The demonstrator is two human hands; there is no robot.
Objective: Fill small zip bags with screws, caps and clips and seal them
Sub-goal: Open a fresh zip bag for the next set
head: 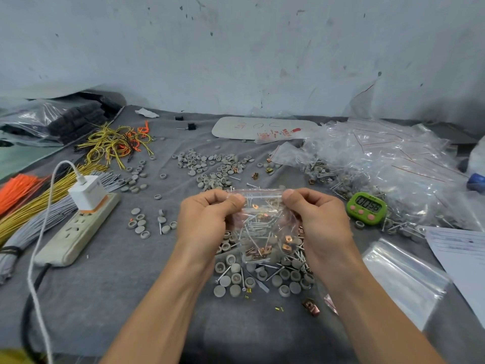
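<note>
Currently, the left hand (207, 214) and right hand (317, 214) each pinch a top corner of one zip bag (265, 229), held just above the table (131, 285). Screws and copper clips show inside; sealing appears to be the step in hand. Filled bags (380, 158) are heaped at right. Loose caps (210, 166) and empty bags (401, 274) indicate that more remain.

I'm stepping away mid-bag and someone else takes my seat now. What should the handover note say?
Left hand pinches the top left corner of the zip bag; right hand pinches the top right.
The bag hangs over the loose caps; screws and copper clips show inside.
Whether the zip is closed cannot be told.
To do: press the seal, add it to the filled bags on the right, take an empty bag.
</note>
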